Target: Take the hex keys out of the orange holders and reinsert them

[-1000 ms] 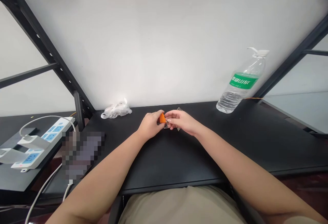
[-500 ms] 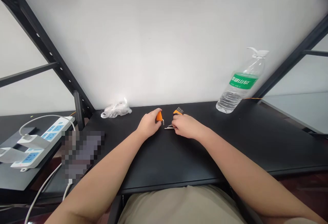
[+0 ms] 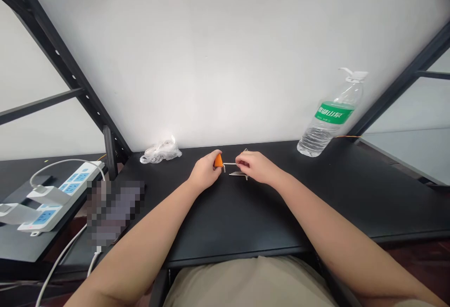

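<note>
My left hand (image 3: pixel 206 171) is closed around an orange hex key holder (image 3: pixel 218 160), with the short bent end of a hex key (image 3: pixel 224 168) showing at its lower edge. Between finger and thumb, my right hand (image 3: pixel 258 165) pinches another hex key (image 3: pixel 230 163), a thin straight metal rod. Its far tip reaches the holder's right side; whether it sits in a hole I cannot tell. Just below the right fingers, several loose hex keys (image 3: pixel 239 174) lie on the black table. Behind the right hand, metal tips (image 3: pixel 245 150) stick out; the rest of that piece is hidden.
A crumpled clear plastic bag (image 3: pixel 161 151) lies at the back left of the black table (image 3: pixel 239 222). At the back right stands a large water bottle (image 3: pixel 325 118). On the left are a white power strip (image 3: pixel 66 194) with chargers and cables, and a pixelated dark object (image 3: pixel 117 211).
My right hand has lifted a hex key from the loose ones and brought its tip to the orange holder. The orange piece behind that hand is now mostly hidden. My left hand stays nearly still.
</note>
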The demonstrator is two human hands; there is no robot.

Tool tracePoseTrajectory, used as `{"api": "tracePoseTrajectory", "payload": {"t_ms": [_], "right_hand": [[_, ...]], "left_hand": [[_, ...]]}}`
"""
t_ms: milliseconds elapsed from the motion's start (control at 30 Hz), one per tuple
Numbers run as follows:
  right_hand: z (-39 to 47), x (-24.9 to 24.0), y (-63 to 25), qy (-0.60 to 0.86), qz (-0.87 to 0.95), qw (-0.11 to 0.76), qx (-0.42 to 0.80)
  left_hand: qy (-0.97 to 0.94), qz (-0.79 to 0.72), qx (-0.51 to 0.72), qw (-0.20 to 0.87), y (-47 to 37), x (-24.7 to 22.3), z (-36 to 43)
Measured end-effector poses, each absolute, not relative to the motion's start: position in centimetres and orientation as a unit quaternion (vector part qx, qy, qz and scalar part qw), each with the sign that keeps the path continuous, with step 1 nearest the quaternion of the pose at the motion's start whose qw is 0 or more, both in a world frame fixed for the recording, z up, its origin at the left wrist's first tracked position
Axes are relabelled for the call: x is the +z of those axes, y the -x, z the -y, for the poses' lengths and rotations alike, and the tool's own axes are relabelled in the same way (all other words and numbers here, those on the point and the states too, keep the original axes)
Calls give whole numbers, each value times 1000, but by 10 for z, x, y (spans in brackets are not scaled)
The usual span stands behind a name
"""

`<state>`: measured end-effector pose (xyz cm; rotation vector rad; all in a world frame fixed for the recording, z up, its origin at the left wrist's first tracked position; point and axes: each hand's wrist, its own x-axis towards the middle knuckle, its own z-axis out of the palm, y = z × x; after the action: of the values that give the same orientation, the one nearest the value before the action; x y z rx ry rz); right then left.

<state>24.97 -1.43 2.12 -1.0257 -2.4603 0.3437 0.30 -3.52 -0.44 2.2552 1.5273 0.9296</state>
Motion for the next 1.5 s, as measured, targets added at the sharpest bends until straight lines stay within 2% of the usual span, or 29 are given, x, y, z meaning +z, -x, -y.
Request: {"api": "tracePoseTrajectory", "payload": {"t_ms": [567, 800, 1033, 1300, 1500], "right_hand": [[15, 21, -248, 379, 860, 293, 174], [14, 13, -242, 430, 761, 287, 392], [20, 6, -225, 387, 642, 351, 561], [14, 11, -237, 448, 657, 362, 486], [21, 7, -227, 413, 669, 338, 517]], "left_hand": [[-787, -517, 312, 129, -3, -2, 37], [-801, -504, 297, 124, -5, 2, 41], [-819, -467, 302, 142, -14, 10, 51], [-771, -527, 344, 98, -8, 3, 42], [-785, -506, 344, 96, -7, 1, 42]]}}
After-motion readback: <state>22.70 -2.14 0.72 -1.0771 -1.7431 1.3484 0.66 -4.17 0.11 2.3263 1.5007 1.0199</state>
